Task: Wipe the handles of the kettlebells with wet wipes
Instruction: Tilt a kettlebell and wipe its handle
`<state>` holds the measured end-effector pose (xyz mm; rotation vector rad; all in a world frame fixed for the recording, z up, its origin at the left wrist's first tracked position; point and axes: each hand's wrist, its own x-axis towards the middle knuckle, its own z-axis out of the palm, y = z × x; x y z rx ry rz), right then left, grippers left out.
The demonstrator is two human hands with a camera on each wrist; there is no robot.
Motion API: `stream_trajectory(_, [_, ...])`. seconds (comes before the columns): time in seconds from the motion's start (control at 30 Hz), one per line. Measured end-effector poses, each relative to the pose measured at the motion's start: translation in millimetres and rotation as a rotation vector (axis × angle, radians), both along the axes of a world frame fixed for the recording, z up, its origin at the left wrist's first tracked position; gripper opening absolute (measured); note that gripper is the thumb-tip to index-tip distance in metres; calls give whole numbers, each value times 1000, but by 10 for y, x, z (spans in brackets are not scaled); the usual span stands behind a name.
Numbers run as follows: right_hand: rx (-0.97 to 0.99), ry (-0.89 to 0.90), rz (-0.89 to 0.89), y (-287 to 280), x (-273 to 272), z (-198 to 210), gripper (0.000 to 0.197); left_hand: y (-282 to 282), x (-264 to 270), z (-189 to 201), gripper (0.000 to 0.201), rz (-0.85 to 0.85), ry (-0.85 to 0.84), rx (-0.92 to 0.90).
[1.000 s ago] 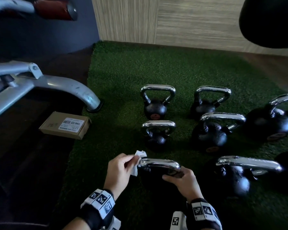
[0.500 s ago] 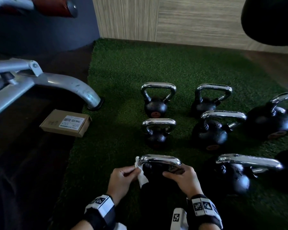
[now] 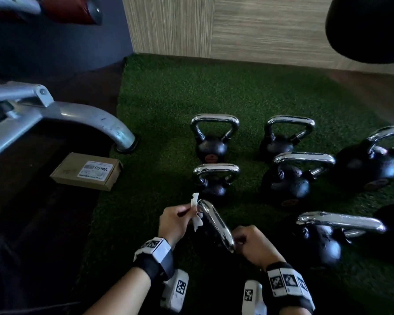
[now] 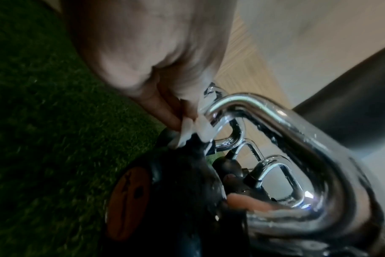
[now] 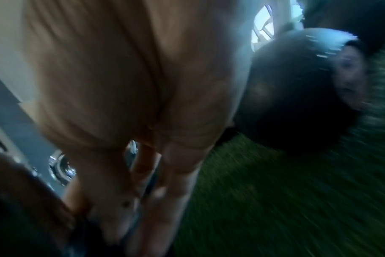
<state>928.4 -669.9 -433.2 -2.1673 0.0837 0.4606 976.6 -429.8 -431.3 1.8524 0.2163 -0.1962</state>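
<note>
1. Our left hand (image 3: 172,222) pinches a crumpled white wet wipe (image 3: 195,211) between thumb and fingertips, pressed against the far end of the nearest kettlebell's handle (image 3: 216,223).
2. Our right hand (image 3: 251,244) has its fingers curled round the near end of that same handle; the right wrist view is too blurred to add detail.
3. Handle: smooth chromed loop, mirror finish. Bell body (image 4: 176,200) below it: black, matte, rounded, with an orange round label.
4. Handle's long axis runs diagonally in the head view, from far-left at the wipe to near-right at our right hand.
5. Bell sits on the green artificial turf (image 3: 168,98), between our two hands, nearest us in the group.
6. Other chrome-handled black kettlebells (image 3: 214,137) stand upright on the turf beyond and to the right.
7. Left, off the turf: a flat cardboard box (image 3: 87,171) with a white label, beside a grey metal frame leg (image 3: 89,117).
</note>
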Motion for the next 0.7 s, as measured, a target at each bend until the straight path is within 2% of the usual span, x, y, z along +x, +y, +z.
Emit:
stream_trajectory(0.07, [39, -20, -118, 37, 86, 94, 24, 12, -48, 57, 13, -89, -11, 7])
stream_trajectory(0.1, [109, -13, -157, 66, 127, 92, 26, 15, -80, 58, 15, -132, -32, 32])
stream_trajectory(0.17, [299, 128, -190, 159, 190, 104, 35, 5, -118, 55, 13, -163, -81, 85])
stream_trajectory(0.23, [398, 222, -205, 209, 218, 66, 29, 22, -94, 57, 5, -135, -121, 152])
stream_trajectory(0.33, [628, 372, -351, 260, 250, 83, 28, 55, -50, 75, 31, -121, -145, 220])
stream_trajectory(0.43, [568, 318, -293, 280, 227, 148, 21, 57, -109, 124, 29, -147, -183, 209])
stream_trajectory(0.5, [611, 347, -345, 271, 228, 79, 22, 34, -123, 148, 28, -146, -183, 230])
stream_trajectory(0.57, [572, 316, -370, 255, 277, -6, 24, 17, -81, 172, 27, -130, -177, 210])
stream_trajectory(0.63, [683, 358, -411, 284, 281, -19, 25, -1, -69, 250, 25, -116, -245, 200])
stream_trajectory(0.7, [708, 371, -449, 276, 271, -4, 22, -15, -111, 309, 34, -118, -356, 238])
